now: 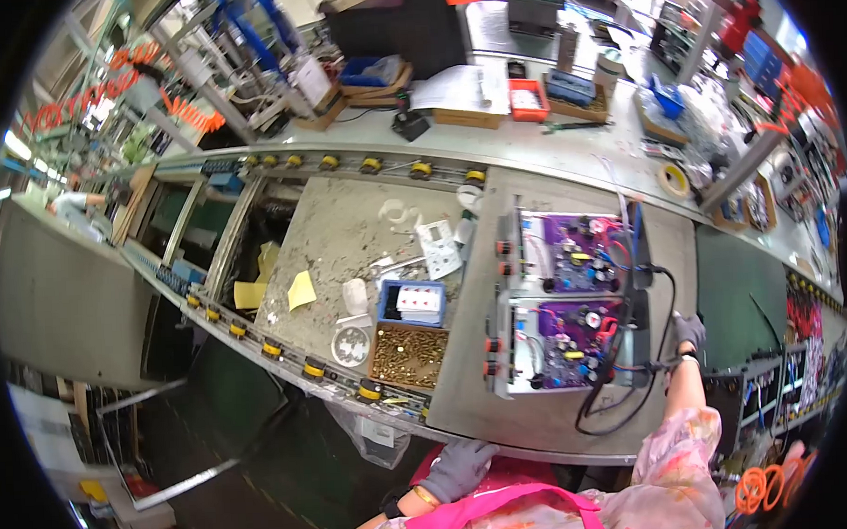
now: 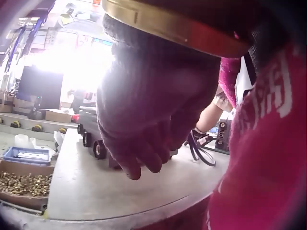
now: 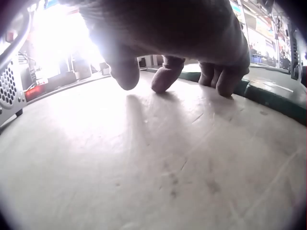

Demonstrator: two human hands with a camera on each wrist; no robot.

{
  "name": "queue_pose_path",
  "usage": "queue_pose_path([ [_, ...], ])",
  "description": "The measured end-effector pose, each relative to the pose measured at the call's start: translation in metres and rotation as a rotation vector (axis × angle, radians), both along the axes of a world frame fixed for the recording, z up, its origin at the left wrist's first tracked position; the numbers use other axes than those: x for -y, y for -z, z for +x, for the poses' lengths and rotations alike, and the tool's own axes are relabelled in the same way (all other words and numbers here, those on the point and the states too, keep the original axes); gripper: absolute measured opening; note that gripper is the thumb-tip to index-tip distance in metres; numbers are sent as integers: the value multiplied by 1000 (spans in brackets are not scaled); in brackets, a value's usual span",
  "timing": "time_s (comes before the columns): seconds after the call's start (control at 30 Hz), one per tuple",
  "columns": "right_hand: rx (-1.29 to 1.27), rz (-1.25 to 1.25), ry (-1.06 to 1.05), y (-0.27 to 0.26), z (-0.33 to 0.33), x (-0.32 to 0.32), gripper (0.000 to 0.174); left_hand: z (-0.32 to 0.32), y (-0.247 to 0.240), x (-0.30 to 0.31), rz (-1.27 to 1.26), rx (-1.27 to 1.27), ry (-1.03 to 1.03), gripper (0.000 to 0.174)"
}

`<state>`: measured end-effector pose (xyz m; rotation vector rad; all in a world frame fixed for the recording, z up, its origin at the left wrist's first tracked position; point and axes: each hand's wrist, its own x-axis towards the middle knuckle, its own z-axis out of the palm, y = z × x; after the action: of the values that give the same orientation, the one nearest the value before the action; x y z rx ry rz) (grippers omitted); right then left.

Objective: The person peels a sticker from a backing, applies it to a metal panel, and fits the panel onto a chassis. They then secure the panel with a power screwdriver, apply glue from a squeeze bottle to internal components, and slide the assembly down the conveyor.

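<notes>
My right hand (image 1: 689,332), in a grey glove, is by the right edge of the grey work board (image 1: 465,394). In the right wrist view its fingertips (image 3: 163,81) point down at the pale surface. Left of it lie two open metal-cased units with purple circuit boards, an upper one (image 1: 582,254) and a lower one (image 1: 568,332). A black cable (image 1: 586,425) loops over their right ends and beside the right wrist. My left hand (image 1: 460,468), also gloved, is at the waist by the board's front edge, fingers loosely bent and holding nothing.
A box of brass-coloured small parts (image 1: 410,354) and a blue bin (image 1: 388,308) of white pieces stand left of the board. Yellow-wheeled rollers (image 1: 313,366) line the conveyor. A tape roll (image 1: 673,180) and a red bin (image 1: 528,100) sit on the rear bench.
</notes>
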<state>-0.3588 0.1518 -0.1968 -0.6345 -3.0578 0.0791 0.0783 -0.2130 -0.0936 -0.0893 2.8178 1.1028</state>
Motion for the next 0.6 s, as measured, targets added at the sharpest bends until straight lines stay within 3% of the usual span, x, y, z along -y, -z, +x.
queue_pose_path([
  [0.07,-18,-132,-2,25,-18,-32,51,15,11,12,36,-14,-66,27],
  [0.13,-11,-416,0,26,-18,-41,52,29,18,17,133,113,-148,28],
  [0.27,1,-319,16,9,-3,-10,55,36,25,20,231,207,-155,27],
  [0.33,-29,-426,-18,19,0,1,57,35,34,19,239,174,-154,26],
  [0.4,10,-486,-39,1,25,50,59,32,42,21,225,100,-170,25],
  [0.47,-55,-651,-42,14,39,79,52,29,39,25,244,93,-173,25],
  [0.5,-5,-582,-19,5,49,106,50,27,37,27,251,88,-174,25],
  [0.6,13,-717,-255,22,70,160,43,22,30,35,269,50,-165,26],
])
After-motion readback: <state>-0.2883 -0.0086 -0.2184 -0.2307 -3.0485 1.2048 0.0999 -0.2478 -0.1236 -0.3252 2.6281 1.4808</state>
